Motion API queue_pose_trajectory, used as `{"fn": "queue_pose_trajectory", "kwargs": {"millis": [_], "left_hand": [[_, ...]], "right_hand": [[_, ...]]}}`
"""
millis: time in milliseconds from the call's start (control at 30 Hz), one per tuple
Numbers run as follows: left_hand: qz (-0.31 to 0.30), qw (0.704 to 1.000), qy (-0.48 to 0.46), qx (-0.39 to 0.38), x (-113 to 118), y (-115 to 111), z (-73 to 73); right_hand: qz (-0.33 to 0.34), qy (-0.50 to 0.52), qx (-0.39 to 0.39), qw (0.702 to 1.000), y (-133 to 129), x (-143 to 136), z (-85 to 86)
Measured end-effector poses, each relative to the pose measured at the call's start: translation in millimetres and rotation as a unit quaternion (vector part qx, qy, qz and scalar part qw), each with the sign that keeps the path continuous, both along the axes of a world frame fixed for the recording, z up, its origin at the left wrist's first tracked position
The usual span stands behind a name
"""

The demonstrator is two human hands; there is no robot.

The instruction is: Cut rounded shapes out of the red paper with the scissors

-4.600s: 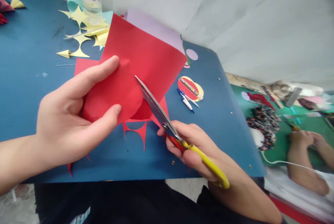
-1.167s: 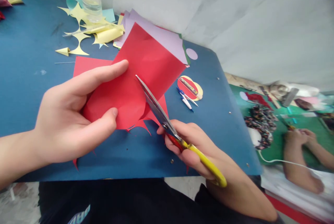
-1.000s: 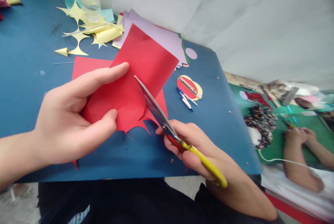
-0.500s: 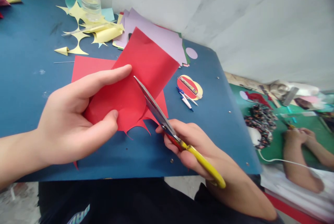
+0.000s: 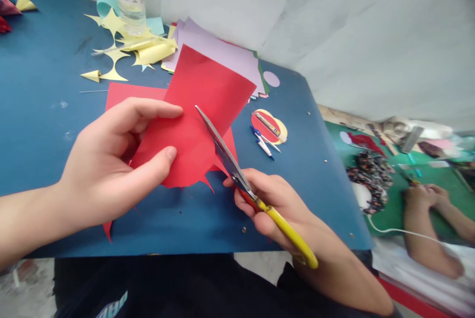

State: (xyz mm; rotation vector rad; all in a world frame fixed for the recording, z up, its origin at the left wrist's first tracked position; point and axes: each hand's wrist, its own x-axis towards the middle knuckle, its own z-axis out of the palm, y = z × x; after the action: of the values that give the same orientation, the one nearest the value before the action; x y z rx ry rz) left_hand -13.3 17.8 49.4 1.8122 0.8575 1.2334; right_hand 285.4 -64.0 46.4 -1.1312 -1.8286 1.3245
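The upper red sheet (image 5: pixel 211 85) is above the counter (image 5: pixel 44 120), slanted, with a rounded lower edge. It overlaps a second red sheet (image 5: pixel 128 91) in view. The left hand (image 5: pixel 100 164) has a narrow grip on the upper sheet: two digits lie over its face, while the other fingers are largely hidden. The right hand (image 5: pixel 278 204) has its grip closed round the handles of the scissors (image 5: pixel 224 155), whose tip lies over the red paper. How far the blades part beneath it, I cannot tell.

For a clean curve, it seems best to cut deep in the blades with short, even strokes, and to turn the paper into them rather than twist the wrist. The left digits should hold the sheet firmly without creasing it and keep off the cutting line. Loose paper could fold between the blades, and the sheet underneath could get caught, so lifting the work slightly would help.

Farther out, a blue-and-white drawing tool (image 5: pixel 262 145) lies beside a red disc (image 5: pixel 256 121). Lilac sheets (image 5: pixel 218 51) lie behind the work, with yellow offcuts (image 5: pixel 113 22) and an upright bottle (image 5: pixel 131 9) off to the left.
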Motion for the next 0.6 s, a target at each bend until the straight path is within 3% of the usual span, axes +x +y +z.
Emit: {"fn": "queue_pose_trajectory", "kwargs": {"millis": [233, 600], "left_hand": [[-0.006, 1.000, -0.014, -0.005, 1.8, 2.2, -4.6], [-0.045, 0.989, -0.102, -0.097, 6.7, 0.9, -1.9]], "right_hand": [[-0.006, -0.005, 0.014, 1.000, -1.4, 2.0, -3.2], [-0.006, -0.052, 0.011, 0.999, -1.4, 4.0, -3.2]]}}
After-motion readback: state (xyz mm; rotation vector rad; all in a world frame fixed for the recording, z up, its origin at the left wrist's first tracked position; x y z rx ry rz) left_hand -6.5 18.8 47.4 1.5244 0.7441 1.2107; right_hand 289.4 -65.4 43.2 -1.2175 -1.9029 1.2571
